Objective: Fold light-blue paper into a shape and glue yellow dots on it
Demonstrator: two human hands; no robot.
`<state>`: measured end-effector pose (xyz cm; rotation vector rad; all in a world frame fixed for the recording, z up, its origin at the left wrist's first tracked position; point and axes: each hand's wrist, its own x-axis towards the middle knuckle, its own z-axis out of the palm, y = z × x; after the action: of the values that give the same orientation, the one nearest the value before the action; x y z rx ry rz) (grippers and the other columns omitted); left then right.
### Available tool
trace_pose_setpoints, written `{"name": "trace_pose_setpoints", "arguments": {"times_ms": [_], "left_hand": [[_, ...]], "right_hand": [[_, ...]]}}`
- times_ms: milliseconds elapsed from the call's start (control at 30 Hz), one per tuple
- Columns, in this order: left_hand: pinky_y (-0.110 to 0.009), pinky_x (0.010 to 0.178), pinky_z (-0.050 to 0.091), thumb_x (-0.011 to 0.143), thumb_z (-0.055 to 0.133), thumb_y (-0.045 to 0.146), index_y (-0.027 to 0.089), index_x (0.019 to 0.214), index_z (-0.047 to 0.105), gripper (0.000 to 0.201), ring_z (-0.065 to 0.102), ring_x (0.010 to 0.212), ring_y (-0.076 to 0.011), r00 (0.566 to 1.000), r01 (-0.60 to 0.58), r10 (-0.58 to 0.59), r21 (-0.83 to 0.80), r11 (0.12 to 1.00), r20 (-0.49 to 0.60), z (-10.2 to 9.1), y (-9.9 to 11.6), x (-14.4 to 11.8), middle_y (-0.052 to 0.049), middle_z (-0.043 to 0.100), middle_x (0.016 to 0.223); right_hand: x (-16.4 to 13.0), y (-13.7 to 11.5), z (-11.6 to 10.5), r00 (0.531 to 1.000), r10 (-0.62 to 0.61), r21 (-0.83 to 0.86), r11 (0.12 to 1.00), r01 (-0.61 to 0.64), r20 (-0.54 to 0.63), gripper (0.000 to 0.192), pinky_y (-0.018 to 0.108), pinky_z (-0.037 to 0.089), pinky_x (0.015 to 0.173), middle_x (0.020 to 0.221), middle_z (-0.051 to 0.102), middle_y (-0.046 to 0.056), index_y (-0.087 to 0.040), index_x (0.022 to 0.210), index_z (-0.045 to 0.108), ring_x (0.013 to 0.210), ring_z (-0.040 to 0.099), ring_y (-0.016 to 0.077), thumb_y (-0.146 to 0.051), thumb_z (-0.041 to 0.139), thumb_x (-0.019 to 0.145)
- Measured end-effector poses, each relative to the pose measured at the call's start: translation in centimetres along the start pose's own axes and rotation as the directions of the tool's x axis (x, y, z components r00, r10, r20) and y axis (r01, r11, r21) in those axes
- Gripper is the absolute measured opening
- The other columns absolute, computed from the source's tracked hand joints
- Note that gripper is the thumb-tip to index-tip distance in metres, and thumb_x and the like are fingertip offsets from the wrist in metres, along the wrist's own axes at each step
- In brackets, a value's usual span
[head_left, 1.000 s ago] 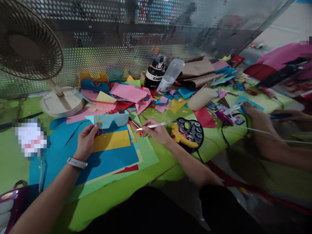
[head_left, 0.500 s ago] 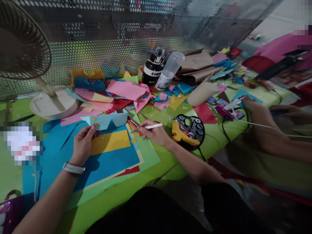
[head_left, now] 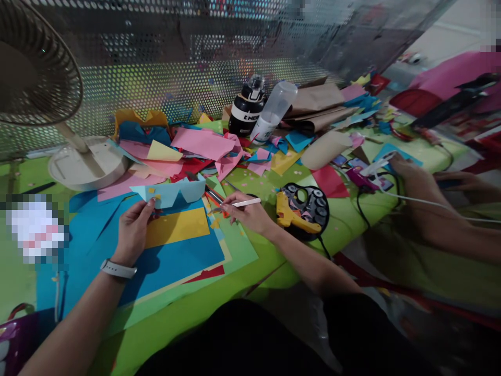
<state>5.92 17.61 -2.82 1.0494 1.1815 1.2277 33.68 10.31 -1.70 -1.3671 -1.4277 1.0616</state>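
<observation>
I see my left hand (head_left: 133, 232) pinching the light blue paper shape (head_left: 168, 192) up near the middle of the frame (so it stays steady), while my right hand (head_left: 250, 214) grips a thin white pen (head_left: 238, 204) beside it, over the yellow sheet (head_left: 176, 227).

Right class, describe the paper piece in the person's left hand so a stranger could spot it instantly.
Start at the white fan base, then come forward to the left hand with the white watch. Its fingers pinch a light blue paper cutout; unlike the flat sheets below, it is lifted and has a notched top edge.
</observation>
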Motion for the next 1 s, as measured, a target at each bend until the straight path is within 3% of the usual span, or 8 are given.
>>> {"name": "trace_pose_setpoints", "arguments": {"times_ms": [300,800,1000], "left_hand": [[-0.022,0.062,0.049,0.069,0.079,0.043,0.021,0.077,0.072,0.024,0.061,0.064,-0.0124,1.000,0.001,-0.002,0.018,1.000,0.026,-0.29,-0.31,0.08,0.001,0.068,0.070],[-0.021,0.060,0.047,0.069,0.079,0.042,0.021,0.078,0.073,0.024,0.060,0.064,-0.0115,1.000,0.018,-0.018,0.005,1.000,0.025,-0.38,-0.52,0.14,0.002,0.068,0.071],[-0.023,0.061,0.047,0.068,0.078,0.044,0.020,0.078,0.072,0.027,0.060,0.063,-0.0124,1.000,0.002,-0.003,0.037,0.999,0.024,-0.37,-0.46,0.11,0.001,0.068,0.071]], "right_hand": [[0.14,0.76,0.12,1.000,0.017,0.027,0.999,-0.017,-0.008,0.031,0.022,0.053,0.047,0.073,0.068,0.001,-0.020,0.090,0.055,0.062,0.066,0.0142,-0.047,0.065,0.082],[0.07,0.49,0.16,0.998,0.036,0.096,0.995,-0.032,-0.042,0.032,0.022,0.052,0.044,0.070,0.068,-0.001,-0.020,0.090,0.053,0.050,0.060,0.0106,-0.048,0.067,0.081],[0.08,0.60,0.25,0.999,0.035,0.110,0.993,-0.032,-0.033,0.031,0.021,0.053,0.045,0.070,0.068,0.000,-0.020,0.090,0.054,0.059,0.064,0.0132,-0.045,0.068,0.080]]}}
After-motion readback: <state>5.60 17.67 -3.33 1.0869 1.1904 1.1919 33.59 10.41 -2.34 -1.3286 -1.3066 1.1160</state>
